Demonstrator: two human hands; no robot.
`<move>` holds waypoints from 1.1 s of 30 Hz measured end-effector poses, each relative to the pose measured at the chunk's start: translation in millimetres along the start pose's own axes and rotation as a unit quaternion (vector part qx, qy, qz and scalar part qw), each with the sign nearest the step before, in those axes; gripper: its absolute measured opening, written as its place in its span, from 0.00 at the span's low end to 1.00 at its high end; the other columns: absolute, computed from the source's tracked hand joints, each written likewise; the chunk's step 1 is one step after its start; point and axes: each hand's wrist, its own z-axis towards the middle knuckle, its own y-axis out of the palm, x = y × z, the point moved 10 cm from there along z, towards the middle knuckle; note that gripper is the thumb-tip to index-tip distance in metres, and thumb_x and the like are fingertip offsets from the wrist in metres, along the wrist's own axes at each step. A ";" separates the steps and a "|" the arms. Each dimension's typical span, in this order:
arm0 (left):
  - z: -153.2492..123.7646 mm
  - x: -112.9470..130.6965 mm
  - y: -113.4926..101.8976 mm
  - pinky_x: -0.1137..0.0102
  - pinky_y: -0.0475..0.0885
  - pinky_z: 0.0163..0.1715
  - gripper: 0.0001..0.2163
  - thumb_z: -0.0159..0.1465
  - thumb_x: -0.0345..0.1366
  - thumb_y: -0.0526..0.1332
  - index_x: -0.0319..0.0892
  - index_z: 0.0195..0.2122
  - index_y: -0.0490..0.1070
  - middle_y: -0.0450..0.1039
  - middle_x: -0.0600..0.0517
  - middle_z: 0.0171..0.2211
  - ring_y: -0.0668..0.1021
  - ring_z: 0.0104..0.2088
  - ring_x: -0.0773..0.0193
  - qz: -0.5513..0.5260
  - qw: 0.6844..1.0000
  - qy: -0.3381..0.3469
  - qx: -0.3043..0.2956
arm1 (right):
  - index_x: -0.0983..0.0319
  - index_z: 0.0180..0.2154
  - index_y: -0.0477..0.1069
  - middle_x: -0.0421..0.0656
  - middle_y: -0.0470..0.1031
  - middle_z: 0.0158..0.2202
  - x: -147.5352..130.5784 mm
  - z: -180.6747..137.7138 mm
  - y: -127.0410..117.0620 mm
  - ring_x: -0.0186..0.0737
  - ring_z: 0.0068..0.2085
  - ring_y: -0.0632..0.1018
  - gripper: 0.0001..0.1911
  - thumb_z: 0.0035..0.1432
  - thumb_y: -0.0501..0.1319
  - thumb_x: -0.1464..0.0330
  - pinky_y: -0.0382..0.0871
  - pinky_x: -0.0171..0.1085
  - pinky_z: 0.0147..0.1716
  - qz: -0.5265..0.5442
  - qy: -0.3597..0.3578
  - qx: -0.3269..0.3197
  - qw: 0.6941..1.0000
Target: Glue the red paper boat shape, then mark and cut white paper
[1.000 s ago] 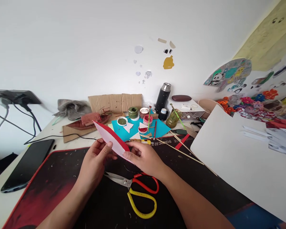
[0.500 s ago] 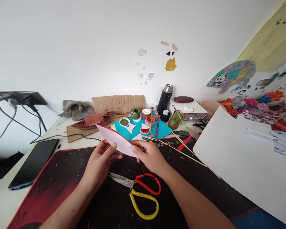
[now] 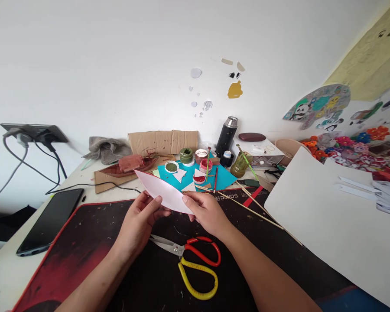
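Both my hands hold a pointed, leaf-shaped piece of paper (image 3: 162, 190) above the black and red desk mat (image 3: 81, 242). Its pale pink-white face is turned toward me. My left hand (image 3: 139, 221) pinches its lower left edge with thumb and fingers. My right hand (image 3: 204, 212) grips its right end, fingers closed on it. Just below my hands, scissors (image 3: 191, 255) with one red and one yellow handle lie on the mat.
A black phone (image 3: 50, 219) lies at the left beside cables. Behind the paper are a cardboard boat model (image 3: 130, 164), paint pots (image 3: 195, 160) on a teal sheet, a black flask (image 3: 226, 135) and thin wooden sticks (image 3: 247, 206). A large white sheet (image 3: 328, 225) covers the right side.
The paper has turned in my hands: its red edge no longer shows and the pale face now looks at me. My view has shifted slightly left and down.
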 end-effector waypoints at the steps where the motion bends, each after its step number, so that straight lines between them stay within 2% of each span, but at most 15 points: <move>1: -0.1 0.0 -0.1 0.70 0.84 0.31 0.23 0.54 0.42 0.82 0.41 0.48 0.82 0.81 0.49 0.43 0.82 0.34 0.62 0.001 1.000 -0.001 0.001 | 0.61 0.49 0.85 0.39 0.72 0.24 0.3 0.0 -0.1 0.37 0.25 0.73 0.24 0.73 0.61 0.49 0.63 0.35 0.26 0.003 0.003 0.000 1.000; 9: 0.4 -0.4 0.4 0.70 0.84 0.31 0.22 0.54 0.43 0.83 0.42 0.48 0.83 0.81 0.49 0.44 0.82 0.35 0.63 -0.006 1.000 0.002 -0.006 | 0.61 0.44 0.84 0.38 0.70 0.23 -2.4 -0.3 -1.9 0.36 0.24 0.71 0.24 0.74 0.60 0.49 0.61 0.35 0.25 -0.017 0.001 0.000 1.000; 19: -0.7 -0.7 0.6 0.71 0.84 0.31 0.22 0.55 0.42 0.83 0.42 0.48 0.83 0.81 0.49 0.44 0.82 0.34 0.63 -0.007 1.000 0.003 -0.013 | 0.61 0.52 0.85 0.38 0.72 0.24 0.0 -0.7 -0.6 0.36 0.26 0.73 0.23 0.74 0.60 0.52 0.63 0.35 0.27 -0.002 0.003 -0.004 1.000; 26: 0.0 1.6 -1.1 0.71 0.84 0.30 0.24 0.54 0.45 0.83 0.41 0.47 0.82 0.82 0.49 0.43 0.83 0.34 0.63 0.007 1.000 0.016 -0.005 | 0.63 0.57 0.82 0.39 0.74 0.27 0.6 -0.5 2.8 0.34 0.23 0.72 0.25 0.73 0.62 0.52 0.64 0.34 0.23 0.015 0.015 -0.008 1.000; 30: 1.3 -0.1 -3.2 0.70 0.84 0.32 0.26 0.54 0.46 0.82 0.42 0.50 0.80 0.84 0.48 0.45 0.84 0.36 0.61 0.019 1.000 0.019 0.000 | 0.62 0.57 0.81 0.41 0.78 0.32 2.7 -0.1 4.5 0.33 0.23 0.73 0.24 0.73 0.63 0.51 0.67 0.35 0.24 0.017 0.012 -0.010 1.000; 33: 1.2 1.1 -5.8 0.68 0.84 0.35 0.26 0.57 0.48 0.81 0.42 0.52 0.78 0.84 0.46 0.47 0.84 0.37 0.60 0.049 0.998 0.031 0.003 | 0.59 0.57 0.81 0.43 0.81 0.39 2.0 -0.1 3.6 0.35 0.26 0.77 0.21 0.73 0.63 0.53 0.72 0.37 0.28 -0.020 -0.005 0.001 1.000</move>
